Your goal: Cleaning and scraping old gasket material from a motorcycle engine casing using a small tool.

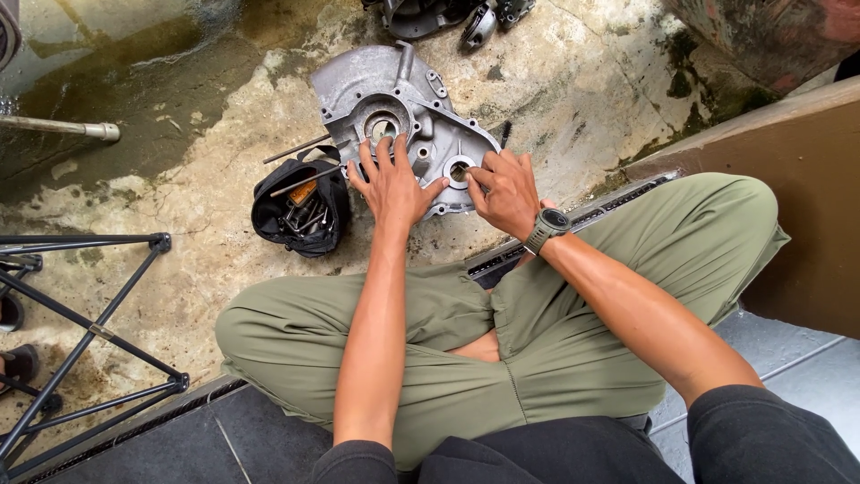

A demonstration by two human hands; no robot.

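On the stained, cracked concrete floor (215, 269), seen from the head camera, a grey cast-aluminium engine crankcase cover (394, 99) lies flat in front of a person sitting cross-legged in olive trousers (555, 341). Left hand (391, 184) rests palm down on the near part of the cover, fingers spread and open, fingertips reaching up to the edge of the large round bearing bore (383, 125); it presses on the casting rather than closing around anything. Right hand (506, 190), with a dark wristwatch (546, 226) on its wrist, sits at the cover's near right edge, its thumb and forefinger pinched together just beside the smaller round opening (459, 170); whether something small sits between those fingertips cannot be told. So the cover lies under and just beyond both hands, touching each. Just left of the left hand, a black tool pouch (300, 211) stands open with metal tools inside, and two thin metal rods (300, 166) lie across its top toward the cover. Black tripod legs (90, 332) stand at the lower left, and dark engine parts (448, 16) lie at the top edge, well apart from the hands.
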